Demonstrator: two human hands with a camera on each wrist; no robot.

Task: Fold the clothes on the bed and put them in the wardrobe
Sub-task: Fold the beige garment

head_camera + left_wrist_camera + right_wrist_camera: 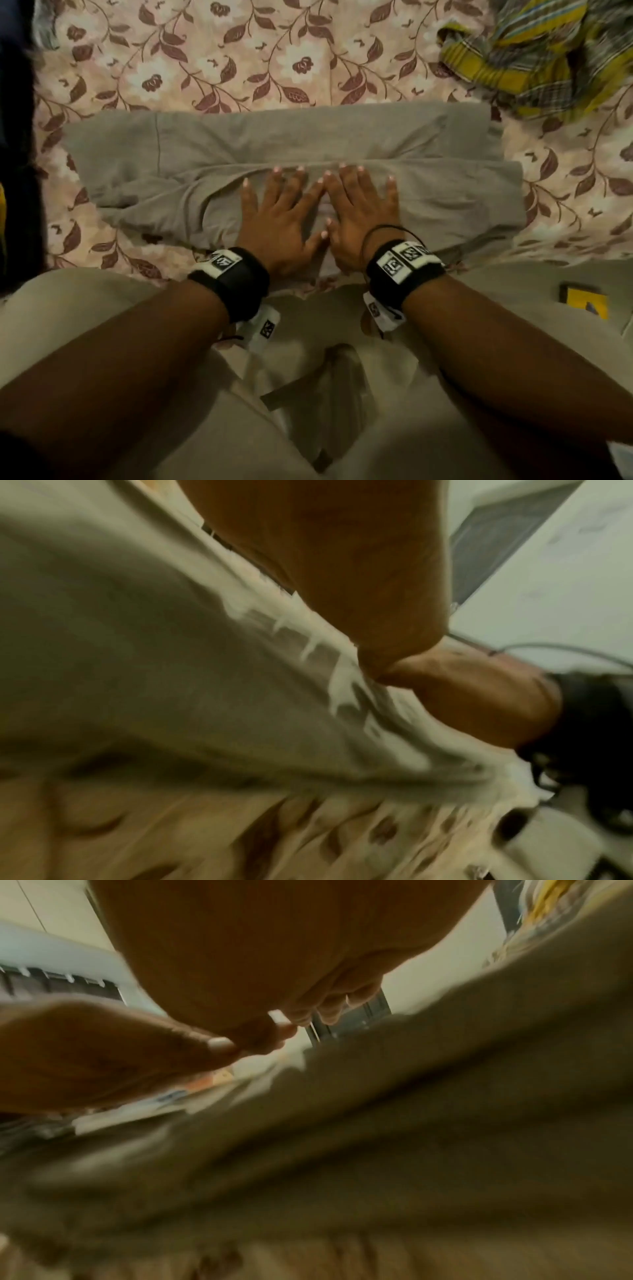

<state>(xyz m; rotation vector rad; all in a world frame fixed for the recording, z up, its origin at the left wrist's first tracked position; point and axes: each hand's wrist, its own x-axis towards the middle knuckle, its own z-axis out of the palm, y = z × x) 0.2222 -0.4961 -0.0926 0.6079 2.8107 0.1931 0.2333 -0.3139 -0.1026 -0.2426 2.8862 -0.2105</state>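
Grey garment (191, 164): one item, folded into a long band lying crosswise on the bed (212, 58), near the bed's front edge and directly before the person. A lengthwise fold ridge runs along its middle. In the left wrist view the same cloth (143, 653) fills most of the picture, blurred; in the right wrist view it (394, 1137) is likewise blurred.

Bed: one, covered by a pink sheet with a brown leaf and flower print. The garment rests flat on this sheet.

Checked cloth (534, 51): one, yellow, green and grey, crumpled at the far right corner of the bed, well apart from the grey garment.

Hands, two counted. Left hand (281, 216): palm down on the middle of the garment, fingers straight and spread, tips reaching the fold ridge. Right hand (359, 212): palm down just beside the left, fingers likewise straight and spread apart, pressing on the cloth. The two index fingertips meet and the thumbs lie close together, leaving a small patch of cloth between the hands. Neither hand grips anything.

Wristbands, two counted: one black band with white coded markers on the left wrist (229, 277), one on the right wrist (404, 270).

Yellow object (585, 301): one, small, flat, at lower right; kind cannot be told.
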